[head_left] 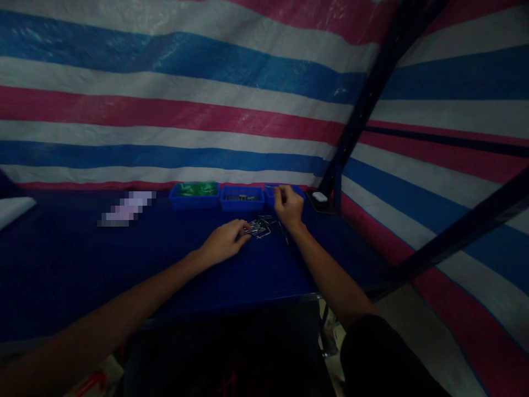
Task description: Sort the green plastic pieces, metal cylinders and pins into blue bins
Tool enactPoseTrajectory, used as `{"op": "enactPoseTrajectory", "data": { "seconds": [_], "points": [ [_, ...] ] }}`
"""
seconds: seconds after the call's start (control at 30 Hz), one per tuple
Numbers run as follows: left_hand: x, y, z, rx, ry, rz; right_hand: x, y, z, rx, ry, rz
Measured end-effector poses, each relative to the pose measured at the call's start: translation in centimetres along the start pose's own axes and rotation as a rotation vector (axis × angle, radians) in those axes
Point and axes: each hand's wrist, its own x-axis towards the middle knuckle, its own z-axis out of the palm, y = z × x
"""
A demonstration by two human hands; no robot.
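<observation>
A loose pile of thin, shiny metal rods (259,227) lies on the blue table (185,286). At its left edge is my left hand (226,240), its fingers curled towards the thumb against the rods; what they pinch is hard to make out. My right hand (288,207) is raised in front of the right blue bin (297,193), closed in a pinch. A thin metal rod (269,186) seems to stick out leftward from its fingertips. Below that hand a few rods (283,232) lie apart from the pile.
Behind the pile stand a blue bin with green contents (194,203) and a middle blue bin (242,206) of small grey metal parts. A white case (319,196) rests on a dark pad at right. A blurred-out item (128,208) lies left. Blue frame posts (355,121) border the right.
</observation>
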Motion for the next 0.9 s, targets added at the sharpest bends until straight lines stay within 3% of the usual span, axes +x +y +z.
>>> {"op": "enactPoseTrajectory", "data": {
  "seconds": [0.1,0.17,0.33,0.43,0.53,0.67,0.8,0.9],
  "points": [
    [0.4,0.8,0.9,0.182,-0.070,0.203,0.9,2.7,-0.2,-0.144,-0.020,0.231],
    [1.2,0.9,1.1,0.261,-0.092,0.245,0.6,3.7,-0.2,-0.174,-0.101,0.297],
    [3.0,0.9,0.8,0.308,-0.142,0.248,-0.8,3.0,0.5,-0.002,-0.164,0.222],
    [2.9,1.1,0.4,0.269,-0.070,0.250,-1.4,1.6,1.0,0.114,-0.192,0.146],
    [2.4,1.0,-0.1,0.064,0.043,0.151,-1.8,0.2,1.1,0.155,-0.261,0.075],
    [2.1,0.3,-0.2,-0.336,0.230,-0.152,-2.2,-1.6,0.8,0.167,-0.335,-0.014],
    [2.3,-0.4,0.2,-0.745,0.387,-0.280,-2.7,-3.0,0.6,0.151,-0.414,-0.140],
    [2.3,-0.2,-0.1,-1.024,0.433,-0.367,-3.0,-3.4,0.7,0.144,-0.444,-0.236]
  ]
}}
